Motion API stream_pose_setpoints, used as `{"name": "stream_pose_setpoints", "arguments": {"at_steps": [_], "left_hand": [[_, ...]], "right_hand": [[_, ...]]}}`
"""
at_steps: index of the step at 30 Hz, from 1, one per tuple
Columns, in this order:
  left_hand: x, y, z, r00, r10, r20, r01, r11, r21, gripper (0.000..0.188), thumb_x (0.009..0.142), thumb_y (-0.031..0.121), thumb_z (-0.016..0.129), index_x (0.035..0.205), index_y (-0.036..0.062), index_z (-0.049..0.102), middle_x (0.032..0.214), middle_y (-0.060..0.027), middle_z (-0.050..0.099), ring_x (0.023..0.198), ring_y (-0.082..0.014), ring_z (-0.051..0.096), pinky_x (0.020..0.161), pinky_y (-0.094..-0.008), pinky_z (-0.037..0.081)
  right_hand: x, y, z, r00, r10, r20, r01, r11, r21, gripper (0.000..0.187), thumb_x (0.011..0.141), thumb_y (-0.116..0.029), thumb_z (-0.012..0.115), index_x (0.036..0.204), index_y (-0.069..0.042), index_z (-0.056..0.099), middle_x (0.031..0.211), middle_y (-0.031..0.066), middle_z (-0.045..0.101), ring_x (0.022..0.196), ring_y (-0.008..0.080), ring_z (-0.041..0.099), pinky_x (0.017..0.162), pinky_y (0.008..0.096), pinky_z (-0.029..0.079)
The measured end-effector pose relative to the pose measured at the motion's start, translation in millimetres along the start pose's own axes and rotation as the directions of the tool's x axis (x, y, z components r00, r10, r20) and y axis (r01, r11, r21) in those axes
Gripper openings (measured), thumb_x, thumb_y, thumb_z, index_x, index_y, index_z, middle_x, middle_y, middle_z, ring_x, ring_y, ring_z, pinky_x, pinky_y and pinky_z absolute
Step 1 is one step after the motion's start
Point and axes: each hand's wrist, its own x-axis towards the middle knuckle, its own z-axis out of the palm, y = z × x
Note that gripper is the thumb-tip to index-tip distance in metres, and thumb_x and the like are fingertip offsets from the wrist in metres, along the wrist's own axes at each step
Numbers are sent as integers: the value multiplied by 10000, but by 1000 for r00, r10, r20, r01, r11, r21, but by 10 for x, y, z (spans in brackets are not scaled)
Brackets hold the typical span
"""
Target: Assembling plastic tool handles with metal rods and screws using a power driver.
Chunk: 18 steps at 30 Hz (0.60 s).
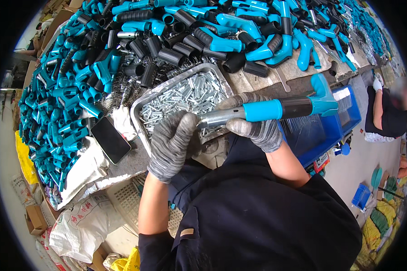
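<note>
Across my lap, above the near table edge, lies a tool body (263, 110) with a metal tube end, teal sleeve, black collar and angled teal handle. My right hand (262, 132), in a grey striped glove, is closed around the teal sleeve near the metal tube. At the tube's left end, my gloved left hand (169, 142) is closed with its thumb against the metal; its fingertips are partly hidden, so any small part in them cannot be made out. Just beyond both hands, a metal tray (137, 121) holds a heap of small silvery pins (185, 97).
Teal handle parts (68, 108) and black sleeves (172, 57) pile high at left and back. A phone (111, 140) lies left of the tray. Blue bins (321, 140) stand at right. Farther right sits another person (386, 113). A white sack (79, 230) is below left.
</note>
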Motion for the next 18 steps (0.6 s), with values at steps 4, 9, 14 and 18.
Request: {"name": "stream_pose_setpoints", "arguments": {"at_steps": [4, 9, 14, 18], "left_hand": [[-60, 103, 15, 994, -48, 101, 46, 999, 20, 265, 890, 223, 656, 1041, 25, 565, 856, -56, 619, 731, -96, 587, 650, -237, 482], [-37, 42, 96, 839, 542, 44, -521, 778, 351, 304, 853, 144, 685, 1101, 30, 553, 920, -56, 618, 806, -130, 609, 703, -255, 496], [-102, 191, 157, 850, 524, 56, -492, 751, 440, 274, 888, 258, 646, 967, 1, 596, 739, -61, 633, 569, -131, 613, 538, -252, 490], [-63, 330, 50, 975, -142, 170, 128, 987, 94, 566, 926, 542, 473, 674, 43, 557, 419, -35, 492, 340, -88, 451, 379, -204, 324]], "right_hand": [[30, -246, 3, 995, 86, -59, -64, 946, 317, 322, 814, -237, 657, 1028, 4, 674, 869, 81, 691, 756, 143, 647, 709, 299, 530], [68, -375, 28, 950, 309, -40, -183, 657, 731, 397, 849, -311, 671, 1094, -1, 641, 829, 39, 684, 727, 91, 622, 666, 280, 516], [30, -307, 31, 927, 368, -72, -180, 606, 775, 391, 831, -329, 673, 1078, -26, 661, 794, 45, 688, 690, 126, 636, 664, 285, 518], [121, -336, -174, 978, 199, 58, -200, 836, 512, 383, 804, -238, 684, 1063, 39, 632, 949, 91, 688, 825, 164, 651, 758, 299, 534]]}}
